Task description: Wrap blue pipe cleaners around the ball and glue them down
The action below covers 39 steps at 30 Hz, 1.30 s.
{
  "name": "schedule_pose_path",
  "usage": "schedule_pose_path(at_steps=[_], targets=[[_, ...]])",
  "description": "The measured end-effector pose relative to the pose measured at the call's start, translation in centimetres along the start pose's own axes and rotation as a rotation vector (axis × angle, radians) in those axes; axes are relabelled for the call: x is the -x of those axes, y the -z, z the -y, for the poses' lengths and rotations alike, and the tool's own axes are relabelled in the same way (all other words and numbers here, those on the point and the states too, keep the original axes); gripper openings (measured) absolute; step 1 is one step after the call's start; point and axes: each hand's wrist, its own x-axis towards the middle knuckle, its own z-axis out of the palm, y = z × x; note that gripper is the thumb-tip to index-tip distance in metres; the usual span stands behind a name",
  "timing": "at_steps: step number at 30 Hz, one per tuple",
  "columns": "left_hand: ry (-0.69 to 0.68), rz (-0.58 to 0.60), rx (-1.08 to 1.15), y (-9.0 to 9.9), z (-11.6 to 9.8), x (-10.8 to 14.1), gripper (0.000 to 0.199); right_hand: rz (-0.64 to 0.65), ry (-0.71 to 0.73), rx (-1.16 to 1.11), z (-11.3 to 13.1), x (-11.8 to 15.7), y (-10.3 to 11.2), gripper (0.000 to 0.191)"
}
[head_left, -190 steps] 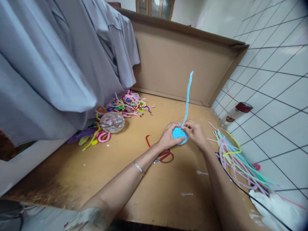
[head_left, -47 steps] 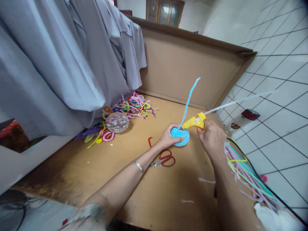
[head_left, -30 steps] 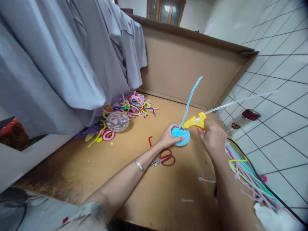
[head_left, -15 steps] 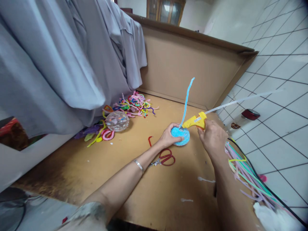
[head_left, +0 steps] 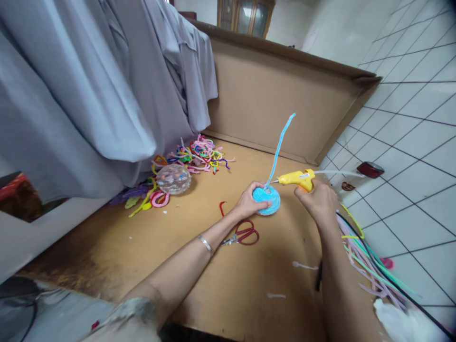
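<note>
My left hand [head_left: 251,200] is closed on a round blue coil of pipe cleaner [head_left: 270,204], thumb on its top. From the coil's far side a loose blue pipe-cleaner end [head_left: 280,147] sticks upward. My right hand [head_left: 318,199] grips a yellow hot glue gun [head_left: 298,179] with a long clear glue stick [head_left: 337,172] in its back. The gun's metal nozzle points left, close to the base of the loose end and a little above the coil. Red-handled scissors [head_left: 247,233] lie on the table just below my left wrist.
A pile of colourful pipe cleaners [head_left: 201,154] and a clear round container [head_left: 174,179] lie at the left back. Long pastel pipe cleaners [head_left: 374,270] and a black cord lie right. A cardboard panel [head_left: 270,95] stands behind; grey cloth [head_left: 117,85] hangs left.
My right hand has drawn the glue gun right, away from the coil, so its nozzle now shows. The loose blue end leans further right. My left hand has hardly moved.
</note>
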Motion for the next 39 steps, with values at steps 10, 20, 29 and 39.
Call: schedule_pose_path(at_steps=[10, 20, 29, 39], targets=[[-0.034, 0.018, -0.048, 0.2, -0.1, 0.1, 0.055, 0.091, -0.119, 0.019, -1.9, -0.7, -7.7, 0.052], [-0.165, 0.063, -0.092, -0.1, 0.2, 0.3, 0.052, 0.163, -0.097, 0.197, -2.5, 0.6, -9.2, 0.058], [-0.215, 0.063, -0.098, -0.1, 0.6, 0.4, 0.050, 0.287, 0.322, -0.946, 0.1, 0.3, -0.8, 0.057], [-0.246, 0.069, -0.096, -0.2, 0.6, 0.3, 0.049, 0.261, 0.229, -0.899, 1.5, 1.1, -1.5, 0.043]])
